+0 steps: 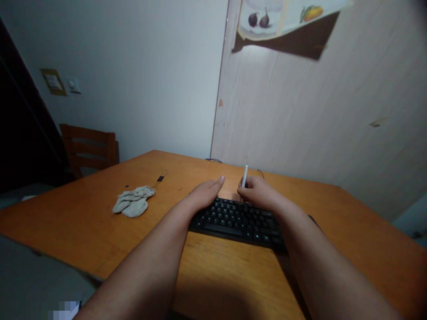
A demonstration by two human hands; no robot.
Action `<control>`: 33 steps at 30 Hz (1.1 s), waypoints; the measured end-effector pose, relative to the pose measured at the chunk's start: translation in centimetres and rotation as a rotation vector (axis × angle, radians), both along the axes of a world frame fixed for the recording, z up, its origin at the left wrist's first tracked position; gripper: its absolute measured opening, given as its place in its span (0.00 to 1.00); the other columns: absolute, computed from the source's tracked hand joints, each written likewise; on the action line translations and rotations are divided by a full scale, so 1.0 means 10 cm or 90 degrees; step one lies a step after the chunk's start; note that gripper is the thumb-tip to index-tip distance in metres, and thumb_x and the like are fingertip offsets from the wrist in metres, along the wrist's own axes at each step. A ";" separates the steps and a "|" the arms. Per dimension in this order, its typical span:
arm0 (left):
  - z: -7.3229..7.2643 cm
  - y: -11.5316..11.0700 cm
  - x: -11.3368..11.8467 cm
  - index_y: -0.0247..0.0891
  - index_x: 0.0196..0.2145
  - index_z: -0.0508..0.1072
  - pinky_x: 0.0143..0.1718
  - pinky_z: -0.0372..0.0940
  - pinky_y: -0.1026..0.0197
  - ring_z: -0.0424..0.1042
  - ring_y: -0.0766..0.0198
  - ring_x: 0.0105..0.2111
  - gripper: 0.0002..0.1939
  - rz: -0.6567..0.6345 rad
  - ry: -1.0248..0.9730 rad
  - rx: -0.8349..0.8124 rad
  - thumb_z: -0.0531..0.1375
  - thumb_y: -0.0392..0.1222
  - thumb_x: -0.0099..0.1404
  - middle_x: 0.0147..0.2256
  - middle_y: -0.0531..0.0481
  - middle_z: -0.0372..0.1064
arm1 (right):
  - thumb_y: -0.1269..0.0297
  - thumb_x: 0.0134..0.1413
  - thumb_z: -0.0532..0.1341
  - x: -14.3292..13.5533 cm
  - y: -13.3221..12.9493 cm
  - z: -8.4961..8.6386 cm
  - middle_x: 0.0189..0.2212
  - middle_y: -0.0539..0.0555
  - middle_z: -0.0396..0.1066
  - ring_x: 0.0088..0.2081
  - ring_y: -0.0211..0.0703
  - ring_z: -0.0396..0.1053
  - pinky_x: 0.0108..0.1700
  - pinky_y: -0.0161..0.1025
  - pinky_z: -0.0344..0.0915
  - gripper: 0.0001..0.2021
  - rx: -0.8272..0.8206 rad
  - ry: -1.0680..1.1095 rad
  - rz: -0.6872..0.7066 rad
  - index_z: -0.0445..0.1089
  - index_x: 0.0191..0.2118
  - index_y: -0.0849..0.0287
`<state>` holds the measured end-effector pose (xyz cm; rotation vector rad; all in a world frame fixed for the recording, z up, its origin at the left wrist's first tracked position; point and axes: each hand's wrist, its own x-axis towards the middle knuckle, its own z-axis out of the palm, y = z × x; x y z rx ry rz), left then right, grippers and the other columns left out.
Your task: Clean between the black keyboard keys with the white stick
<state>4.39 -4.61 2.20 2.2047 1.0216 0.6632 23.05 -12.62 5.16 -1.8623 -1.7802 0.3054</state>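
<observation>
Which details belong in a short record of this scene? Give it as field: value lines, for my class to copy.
Surface: orange-brown wooden table
Main object: black rectangular keyboard, keys up
Left hand: at the keyboard's far left edge; fingertips hidden
Right hand: grips a slim white stick-like tool, upright over the keyboard's far edge
Left of keyboard: crumpled pale grey fabric
Background: brown wooden slatted chair; colourful fruit picture on the wall

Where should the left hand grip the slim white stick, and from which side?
Probably pinch the slim white stick by its exposed upper shaft, the left hand coming from the left: it stands nearly upright, that part clear of the right hand. Close fingers across its narrow width.
</observation>
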 end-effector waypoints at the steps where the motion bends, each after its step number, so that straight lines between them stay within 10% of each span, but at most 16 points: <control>1: 0.00 0.00 0.00 0.33 0.49 0.74 0.50 0.61 0.55 0.70 0.48 0.51 0.41 -0.001 0.004 0.000 0.37 0.69 0.66 0.46 0.38 0.76 | 0.69 0.49 0.58 0.01 0.01 0.00 0.24 0.52 0.73 0.28 0.41 0.68 0.28 0.34 0.57 0.03 0.016 0.005 -0.009 0.69 0.28 0.59; 33: -0.01 0.04 0.00 0.34 0.43 0.76 0.51 0.62 0.55 0.71 0.49 0.50 0.41 -0.045 0.012 0.029 0.36 0.68 0.67 0.46 0.37 0.75 | 0.71 0.47 0.58 0.01 0.03 -0.06 0.23 0.51 0.71 0.26 0.38 0.67 0.27 0.33 0.57 0.02 0.001 0.016 0.032 0.67 0.26 0.59</control>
